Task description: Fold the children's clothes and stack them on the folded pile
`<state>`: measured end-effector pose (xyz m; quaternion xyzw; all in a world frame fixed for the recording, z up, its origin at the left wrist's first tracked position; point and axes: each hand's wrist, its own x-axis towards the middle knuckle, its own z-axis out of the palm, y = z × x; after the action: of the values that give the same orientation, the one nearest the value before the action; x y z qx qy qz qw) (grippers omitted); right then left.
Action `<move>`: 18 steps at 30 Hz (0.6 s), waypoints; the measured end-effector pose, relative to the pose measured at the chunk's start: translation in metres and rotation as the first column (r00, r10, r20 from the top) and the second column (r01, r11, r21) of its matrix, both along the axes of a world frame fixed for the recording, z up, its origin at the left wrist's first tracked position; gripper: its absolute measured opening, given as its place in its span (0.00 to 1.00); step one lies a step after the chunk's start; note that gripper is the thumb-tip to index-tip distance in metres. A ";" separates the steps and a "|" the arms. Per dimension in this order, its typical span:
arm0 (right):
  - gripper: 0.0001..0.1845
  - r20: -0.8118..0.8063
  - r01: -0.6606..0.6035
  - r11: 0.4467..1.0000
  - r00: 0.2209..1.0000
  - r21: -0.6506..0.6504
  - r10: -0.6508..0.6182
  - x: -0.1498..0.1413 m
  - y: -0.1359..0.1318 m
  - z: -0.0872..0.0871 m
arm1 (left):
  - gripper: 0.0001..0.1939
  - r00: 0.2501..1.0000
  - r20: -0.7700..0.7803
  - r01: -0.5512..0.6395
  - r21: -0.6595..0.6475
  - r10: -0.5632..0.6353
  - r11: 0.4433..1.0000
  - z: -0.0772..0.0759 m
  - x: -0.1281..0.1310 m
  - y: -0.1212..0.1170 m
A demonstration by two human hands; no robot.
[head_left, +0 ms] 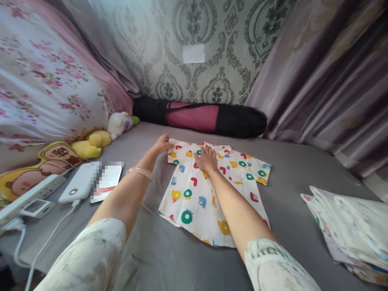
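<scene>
A child's short-sleeved shirt [194, 202], white with red, yellow, green and blue letter prints, lies spread on the grey sheet, its collar away from me. At the left sleeve's upper corner, my left hand [163, 144] has its fingers closed on the edge of the cloth. My right hand [207, 160] rests on the shirt just below the collar [222, 148], fingers spread and palm down. The right forearm hides part of the shirt's front and lower hem.
Behind the shirt lies a black and maroon roll bag [194, 118]. Folded clothes [351, 226] are stacked at right. Along the left are a power strip [36, 196], a white power bank [79, 184], a phone [109, 182], cables and plush toys [91, 144].
</scene>
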<state>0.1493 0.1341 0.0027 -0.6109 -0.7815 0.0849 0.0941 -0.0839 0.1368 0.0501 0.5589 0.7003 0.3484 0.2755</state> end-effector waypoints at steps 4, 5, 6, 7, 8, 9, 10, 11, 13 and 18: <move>0.37 -0.002 -0.002 1.000 1.000 0.011 0.002 0.000 0.001 -0.001 | 0.17 0.960 -0.270 -0.057 0.080 0.076 0.995 -0.015 0.005 -0.004; 0.38 -0.005 -0.002 1.000 1.000 0.011 0.002 0.000 0.001 -0.001 | 0.18 0.948 -0.306 -0.060 0.088 0.084 0.994 -0.020 0.007 -0.006; 0.38 -0.008 -0.001 1.000 1.000 0.011 0.001 -0.001 0.001 -0.002 | 0.20 0.940 -0.328 -0.066 0.096 0.094 0.993 -0.024 0.010 -0.007; 0.38 -0.011 0.000 1.000 1.000 0.011 0.000 -0.001 0.001 -0.002 | 0.21 0.934 -0.341 -0.074 0.105 0.106 0.992 -0.027 0.012 -0.010; 0.38 -0.015 0.001 1.000 1.000 0.010 -0.001 -0.001 0.001 -0.003 | 0.23 0.930 -0.348 -0.084 0.114 0.119 0.990 -0.030 0.015 -0.013; 0.38 -0.022 0.001 1.000 1.000 0.012 0.000 -0.001 0.001 -0.003 | 0.24 0.927 -0.351 -0.099 0.119 0.135 0.988 -0.031 0.017 -0.017; 0.38 -0.034 -0.002 1.000 0.999 0.015 0.003 -0.001 0.001 -0.004 | 0.25 0.921 -0.359 -0.117 0.118 0.152 0.986 -0.031 0.019 -0.021; 0.38 -0.053 -0.008 1.000 0.999 0.019 0.009 -0.001 0.001 -0.004 | 0.26 0.914 -0.371 -0.134 0.107 0.165 0.985 -0.029 0.021 -0.027; 0.38 -0.124 -0.029 0.999 0.992 0.029 0.033 0.001 0.002 -0.003 | 0.27 0.896 -0.414 -0.154 0.058 0.164 0.986 -0.025 0.024 -0.041; 0.35 -0.464 -0.026 0.994 0.883 0.107 0.073 0.023 -0.001 0.008 | 0.23 0.878 -0.479 -0.075 -0.165 -0.013 0.984 -0.010 0.028 -0.088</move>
<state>0.1720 0.1330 0.0103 -0.5471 -0.7544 0.1932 0.3069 -0.0564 0.0489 0.0397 0.5894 0.7836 0.1400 0.1374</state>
